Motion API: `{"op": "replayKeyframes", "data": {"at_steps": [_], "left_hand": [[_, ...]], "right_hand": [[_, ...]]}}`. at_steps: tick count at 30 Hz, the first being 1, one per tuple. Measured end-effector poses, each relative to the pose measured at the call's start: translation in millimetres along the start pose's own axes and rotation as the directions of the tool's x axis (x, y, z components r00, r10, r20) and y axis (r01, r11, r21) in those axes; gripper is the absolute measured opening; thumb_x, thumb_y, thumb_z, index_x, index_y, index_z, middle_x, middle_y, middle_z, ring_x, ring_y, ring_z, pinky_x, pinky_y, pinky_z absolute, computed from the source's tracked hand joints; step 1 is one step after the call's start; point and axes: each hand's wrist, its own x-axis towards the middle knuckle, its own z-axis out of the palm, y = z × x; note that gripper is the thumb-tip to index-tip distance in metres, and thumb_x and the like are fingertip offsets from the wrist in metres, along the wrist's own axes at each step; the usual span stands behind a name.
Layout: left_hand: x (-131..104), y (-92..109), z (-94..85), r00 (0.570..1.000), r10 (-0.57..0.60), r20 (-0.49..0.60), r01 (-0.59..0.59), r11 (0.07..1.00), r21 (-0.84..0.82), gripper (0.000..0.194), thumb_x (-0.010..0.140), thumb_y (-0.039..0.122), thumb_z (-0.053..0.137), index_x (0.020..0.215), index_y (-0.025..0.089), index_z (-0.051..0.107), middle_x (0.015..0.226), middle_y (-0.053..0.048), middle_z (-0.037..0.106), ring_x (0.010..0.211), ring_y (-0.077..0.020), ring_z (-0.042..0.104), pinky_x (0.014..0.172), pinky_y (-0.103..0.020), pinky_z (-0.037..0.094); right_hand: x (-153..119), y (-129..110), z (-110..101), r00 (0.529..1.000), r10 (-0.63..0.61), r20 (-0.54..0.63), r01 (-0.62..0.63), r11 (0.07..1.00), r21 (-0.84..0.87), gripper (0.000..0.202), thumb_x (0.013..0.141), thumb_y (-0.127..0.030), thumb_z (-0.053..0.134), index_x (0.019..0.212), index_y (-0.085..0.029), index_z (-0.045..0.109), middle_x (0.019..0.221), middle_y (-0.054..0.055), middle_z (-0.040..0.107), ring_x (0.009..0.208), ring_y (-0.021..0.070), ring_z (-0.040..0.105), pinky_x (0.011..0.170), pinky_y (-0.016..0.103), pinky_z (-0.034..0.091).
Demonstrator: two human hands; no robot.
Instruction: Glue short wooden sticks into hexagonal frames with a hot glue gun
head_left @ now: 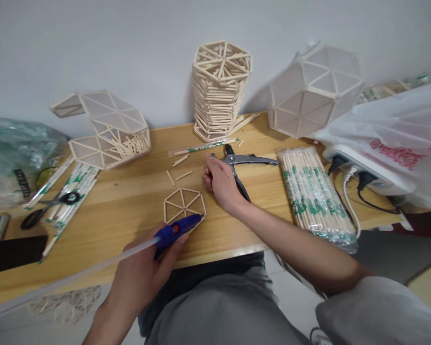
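Observation:
My left hand (143, 270) is wrapped around a blue glue gun (177, 232) with a long glue stick (75, 275) sticking out of its back. The gun's nozzle is over the right rim of a flat wheel-shaped frame (181, 196) made of short wooden sticks, which lies on the table. To the right of the frame, my right hand (221, 182) is closed with its fingers curled under; what they hold, if anything, is hidden. Dark-handled pliers (253, 159) lie spread right beside it, one handle partly behind the hand. Several loose stick pieces (184, 176) lie nearby.
A tall stack of stick frames (221, 100) stands at the back. Paper-covered polyhedral shapes (309, 96) (111, 112) flank it. Packed chopsticks (316, 191) and a power strip (369, 170) are at right. Scissors (50, 206) and wrapped chopsticks (75, 191) lie at left.

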Motion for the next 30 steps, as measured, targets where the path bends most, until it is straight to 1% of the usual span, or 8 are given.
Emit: {"op": "replayKeyframes", "data": {"at_steps": [4,8,14,19,22,26,28,30], "left_hand": [[-0.7,-0.7,-2.7,1.0,0.0,-0.03,0.001,0.999,0.036,0.029,0.103,0.053,0.06,0.098,0.027,0.072,0.088,-0.003,0.081,0.077,-0.0263,0.078,0.064,-0.035,0.059],[0.4,1.1,-2.6,0.998,0.01,-0.058,-0.009,1.0,0.027,0.027,0.103,0.052,0.061,0.097,0.027,0.07,0.09,-0.004,0.081,0.082,-0.0272,0.079,0.07,-0.036,0.061],[0.1,1.5,-1.0,0.999,-0.021,-0.028,0.02,1.0,-0.016,0.025,0.102,0.051,0.061,0.096,0.029,0.071,0.086,-0.002,0.08,0.078,-0.0257,0.078,0.067,-0.036,0.061],[-0.2,-0.8,-2.2,0.999,0.006,-0.049,-0.004,1.0,0.022,0.029,0.102,0.054,0.061,0.098,0.028,0.073,0.091,-0.004,0.081,0.087,-0.0288,0.079,0.074,-0.039,0.063],[0.5,-1.8,-1.4,0.999,0.011,-0.046,-0.011,1.0,-0.002,0.028,0.103,0.052,0.06,0.098,0.027,0.072,0.09,-0.002,0.081,0.081,-0.026,0.079,0.068,-0.035,0.062],[1.0,-3.1,-0.7,0.999,0.011,-0.047,-0.011,1.0,0.0,0.028,0.104,0.051,0.06,0.093,0.027,0.07,0.079,-0.001,0.078,0.071,-0.0241,0.077,0.058,-0.032,0.057],[0.7,-3.9,-1.4,0.999,0.01,-0.039,-0.01,1.0,0.015,0.029,0.104,0.052,0.06,0.092,0.027,0.069,0.079,-0.001,0.078,0.072,-0.0243,0.077,0.059,-0.032,0.057],[0.4,-4.7,-2.3,0.999,0.023,-0.036,-0.022,0.999,0.027,0.028,0.105,0.051,0.059,0.095,0.027,0.07,0.084,-0.001,0.079,0.077,-0.0246,0.078,0.065,-0.033,0.059]], "right_hand": [[0.5,1.8,-1.0,1.0,-0.012,0.014,0.012,1.0,0.01,0.054,0.092,-0.066,0.07,0.069,-0.025,0.043,0.054,-0.009,0.038,0.047,0.0072,0.028,0.045,0.024,0.016],[1.2,3.6,-1.8,0.999,-0.034,0.028,0.033,0.999,0.032,0.054,0.091,-0.065,0.073,0.069,-0.025,0.044,0.054,-0.01,0.037,0.046,0.007,0.028,0.044,0.023,0.017],[1.5,2.9,-1.5,1.0,-0.013,0.02,0.012,0.999,0.038,0.051,0.093,-0.06,0.071,0.069,-0.024,0.044,0.054,-0.01,0.037,0.045,0.0063,0.027,0.044,0.023,0.017],[0.3,1.5,-0.6,1.0,0.012,0.006,-0.012,1.0,0.02,0.049,0.095,-0.058,0.068,0.07,-0.024,0.043,0.054,-0.01,0.038,0.045,0.0063,0.027,0.044,0.022,0.017],[0.3,1.1,-0.6,1.0,0.011,0.007,-0.011,1.0,0.019,0.052,0.093,-0.062,0.071,0.07,-0.024,0.043,0.055,-0.01,0.038,0.045,0.006,0.028,0.044,0.022,0.017],[0.9,1.2,-0.9,1.0,0.006,0.016,-0.006,1.0,0.018,0.054,0.093,-0.066,0.07,0.07,-0.024,0.043,0.054,-0.01,0.038,0.044,0.0058,0.027,0.044,0.022,0.017],[1.2,1.6,-1.3,1.0,0.007,0.022,-0.008,1.0,0.022,0.053,0.094,-0.065,0.07,0.07,-0.024,0.044,0.054,-0.01,0.038,0.044,0.0059,0.027,0.045,0.022,0.017],[1.3,2.3,-1.6,1.0,0.004,0.026,-0.005,1.0,0.027,0.052,0.094,-0.063,0.069,0.07,-0.024,0.044,0.054,-0.011,0.038,0.044,0.0058,0.027,0.044,0.022,0.018]]}}
